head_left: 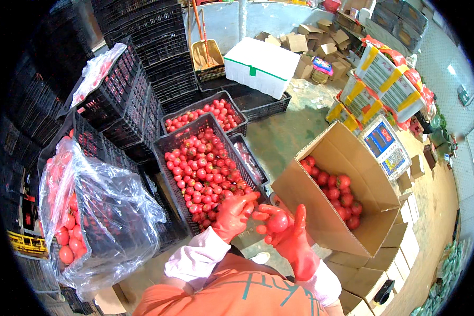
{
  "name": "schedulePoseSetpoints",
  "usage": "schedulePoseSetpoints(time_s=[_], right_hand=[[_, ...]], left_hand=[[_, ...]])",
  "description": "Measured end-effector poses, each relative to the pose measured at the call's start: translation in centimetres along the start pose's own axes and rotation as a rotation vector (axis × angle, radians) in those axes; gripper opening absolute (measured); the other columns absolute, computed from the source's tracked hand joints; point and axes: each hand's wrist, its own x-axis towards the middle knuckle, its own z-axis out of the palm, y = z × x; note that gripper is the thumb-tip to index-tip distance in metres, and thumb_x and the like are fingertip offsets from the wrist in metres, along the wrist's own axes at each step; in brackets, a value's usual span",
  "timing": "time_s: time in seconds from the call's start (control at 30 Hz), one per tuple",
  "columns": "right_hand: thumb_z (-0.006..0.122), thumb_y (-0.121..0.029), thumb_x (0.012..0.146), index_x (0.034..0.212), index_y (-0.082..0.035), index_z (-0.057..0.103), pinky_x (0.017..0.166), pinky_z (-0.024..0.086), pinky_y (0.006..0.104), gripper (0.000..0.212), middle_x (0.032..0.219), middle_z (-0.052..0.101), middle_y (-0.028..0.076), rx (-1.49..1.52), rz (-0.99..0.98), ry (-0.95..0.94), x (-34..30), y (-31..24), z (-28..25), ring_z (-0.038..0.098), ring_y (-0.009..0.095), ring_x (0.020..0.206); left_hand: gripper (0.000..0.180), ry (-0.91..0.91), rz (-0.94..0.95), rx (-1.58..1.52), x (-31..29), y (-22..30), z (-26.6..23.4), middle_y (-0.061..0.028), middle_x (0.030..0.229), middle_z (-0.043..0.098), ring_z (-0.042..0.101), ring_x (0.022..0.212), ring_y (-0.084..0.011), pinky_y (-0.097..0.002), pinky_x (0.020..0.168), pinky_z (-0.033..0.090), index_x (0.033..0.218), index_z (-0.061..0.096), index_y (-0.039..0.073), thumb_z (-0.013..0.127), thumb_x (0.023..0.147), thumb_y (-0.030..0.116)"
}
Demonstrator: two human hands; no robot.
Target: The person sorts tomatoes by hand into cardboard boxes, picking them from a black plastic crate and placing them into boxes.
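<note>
I wear red rubber gloves on both hands. My right hand (295, 241) is turned palm up and holds one red tomato (277, 222) on its curled fingers, with the thumb raised beside it. Just left of it, my left hand (233, 217) is closed with its fingers bent together at the near end of a black crate (169, 185) full of small red tomatoes (201, 174). Whatever lies inside that hand is hidden. To the right of my right hand, a tilted open cardboard box (321, 227) contains larger-looking red tomatoes (346, 200).
A digital scale (385, 145) stands behind the box. More black crates (147, 42) are stacked at left, one tomato-filled and draped with clear plastic (110, 195). A white foam box (260, 60) sits farther back. Cardboard cartons (371, 279) line the right.
</note>
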Motion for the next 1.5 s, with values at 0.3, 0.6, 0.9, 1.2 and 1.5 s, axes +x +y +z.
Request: schedulePoseSetpoints(time_s=[0.3,0.6,0.9,1.2,1.5], right_hand=[[0.062,-0.009,0.085,0.123,-0.006,0.057,0.061,0.043,0.0231,0.039,0.125,0.060,0.008,-0.219,-0.162,0.268,-0.8,1.1,-1.1,0.062,0.018,0.080],[0.069,0.001,0.073,0.131,0.000,0.043,0.049,0.038,0.0223,0.064,0.111,0.058,0.010,-0.392,-0.011,0.496,-0.3,0.9,2.1,0.058,0.012,0.067],[0.076,0.001,0.070,0.139,-0.004,0.040,0.057,0.047,0.0239,0.078,0.110,0.061,0.009,-0.584,-0.087,0.515,-0.1,2.0,1.6,0.058,0.012,0.081],[0.070,-0.019,0.086,0.114,-0.001,0.058,0.051,0.048,0.0252,0.035,0.089,0.069,0.009,-0.728,0.187,0.517,-0.6,2.0,2.8,0.065,0.017,0.061],[0.044,-0.039,0.100,0.106,0.000,0.060,0.048,0.045,0.0268,0.043,0.074,0.068,0.011,-0.700,0.066,0.609,-0.8,1.6,2.6,0.061,0.018,0.052]], left_hand=[[0.024,-0.123,0.243,0.427,-1.2,3.9,0.6,-0.0153,0.093,0.070,0.069,0.083,-0.0273,-0.0351,0.072,0.053,0.110,0.067,0.002,0.062,0.086,0.002],[0.024,-0.139,0.131,0.149,-1.4,6.9,0.9,-0.0139,0.101,0.070,0.070,0.088,-0.0203,-0.0319,0.076,0.055,0.115,0.064,-0.002,0.058,0.093,0.004],[0.029,-0.182,-0.243,-0.003,-2.2,9.6,1.1,-0.0121,0.110,0.066,0.066,0.085,-0.0133,-0.0268,0.076,0.054,0.121,0.060,-0.001,0.054,0.096,0.011],[0.034,-0.273,0.050,0.177,-2.3,7.1,0.3,-0.0081,0.103,0.065,0.063,0.094,-0.0164,-0.0324,0.079,0.053,0.123,0.059,0.001,0.061,0.094,0.018],[0.062,-0.340,-0.303,-0.073,-3.0,9.5,0.3,-0.0025,0.081,0.062,0.047,0.055,-0.0083,-0.0226,0.049,0.040,0.112,0.064,0.004,0.032,0.100,0.056]])
